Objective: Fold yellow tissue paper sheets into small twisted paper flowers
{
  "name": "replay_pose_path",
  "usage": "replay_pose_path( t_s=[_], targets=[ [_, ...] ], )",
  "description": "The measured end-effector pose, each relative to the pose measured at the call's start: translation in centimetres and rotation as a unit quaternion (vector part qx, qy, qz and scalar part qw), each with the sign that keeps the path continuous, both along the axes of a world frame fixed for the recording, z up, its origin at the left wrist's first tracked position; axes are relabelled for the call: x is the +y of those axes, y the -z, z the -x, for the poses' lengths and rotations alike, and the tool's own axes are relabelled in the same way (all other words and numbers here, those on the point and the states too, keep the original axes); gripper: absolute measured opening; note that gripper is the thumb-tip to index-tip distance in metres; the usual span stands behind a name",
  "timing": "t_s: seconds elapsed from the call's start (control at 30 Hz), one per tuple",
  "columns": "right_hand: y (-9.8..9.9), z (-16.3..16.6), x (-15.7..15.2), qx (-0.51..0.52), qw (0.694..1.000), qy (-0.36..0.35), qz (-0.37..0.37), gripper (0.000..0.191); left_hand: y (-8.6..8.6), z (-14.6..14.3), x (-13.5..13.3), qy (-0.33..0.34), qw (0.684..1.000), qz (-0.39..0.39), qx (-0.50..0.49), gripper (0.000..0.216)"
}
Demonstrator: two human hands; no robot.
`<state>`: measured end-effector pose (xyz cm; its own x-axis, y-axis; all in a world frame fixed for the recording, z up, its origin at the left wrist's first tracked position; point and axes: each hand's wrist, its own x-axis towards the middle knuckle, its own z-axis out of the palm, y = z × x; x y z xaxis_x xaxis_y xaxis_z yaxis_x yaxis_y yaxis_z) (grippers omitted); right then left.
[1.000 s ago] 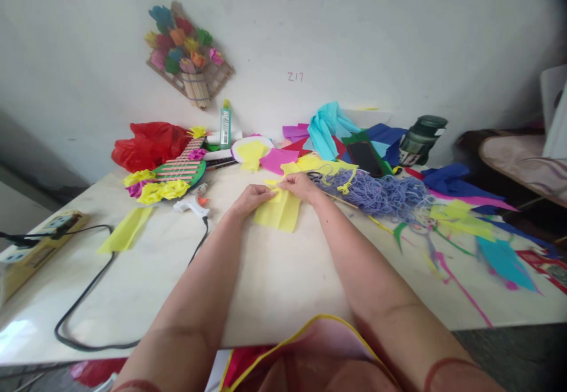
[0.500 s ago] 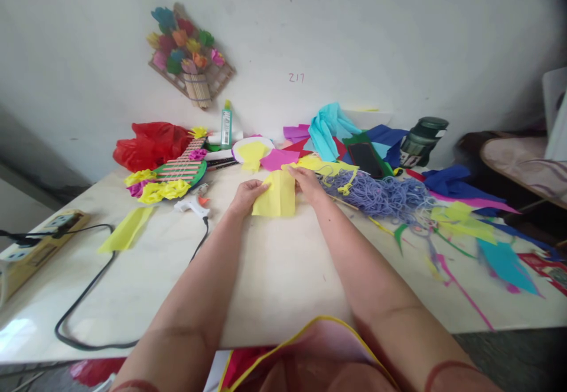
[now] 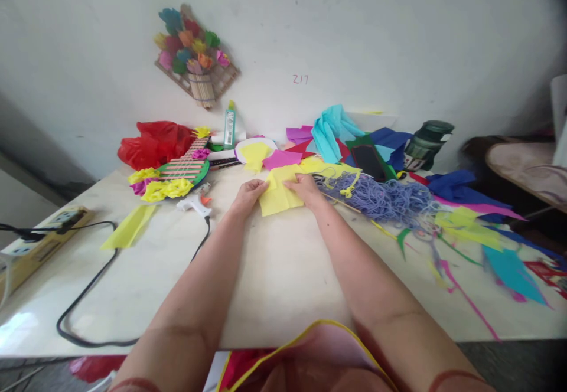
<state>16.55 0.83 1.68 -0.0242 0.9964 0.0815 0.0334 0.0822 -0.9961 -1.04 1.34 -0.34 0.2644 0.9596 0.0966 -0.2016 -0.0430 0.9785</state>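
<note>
A piece of yellow crepe paper is held just above the table, stretched between my two hands. My left hand pinches its left edge, thumb toward the middle. My right hand grips the right side, thumb lying on the paper and the other fingers behind it, out of sight. Beyond the sheet lie a magenta paper piece and another yellow paper piece on a white oval. A tangle of purple yarn lies just right of my right hand.
Left of my arms are a white glue gun, its black cord, a yellow paper strip and a power strip. A decorated guitar-shaped craft, a glue bottle, a phone and a dark green bottle stand or lie toward the wall.
My right hand has shifted its grip, its thumb now lying farther in over the yellow crepe paper. The paper looks wider and more tilted. The view has turned slightly left.
</note>
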Motion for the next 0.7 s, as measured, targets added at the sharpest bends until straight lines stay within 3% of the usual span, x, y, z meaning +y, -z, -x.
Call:
replay_pose_path(
  t_s=[0.4,0.7],
  targets=[
    [0.80,0.13,0.13,-0.023,0.997,-0.073,0.028,0.025,0.26,0.29,0.14,-0.016,0.999,-0.019,0.025,0.030],
    [0.61,0.03,0.05,-0.077,0.996,-0.029,-0.013,0.020,0.08,0.06,0.04,-0.017,0.999,-0.023,0.027,0.032]
  ],
)
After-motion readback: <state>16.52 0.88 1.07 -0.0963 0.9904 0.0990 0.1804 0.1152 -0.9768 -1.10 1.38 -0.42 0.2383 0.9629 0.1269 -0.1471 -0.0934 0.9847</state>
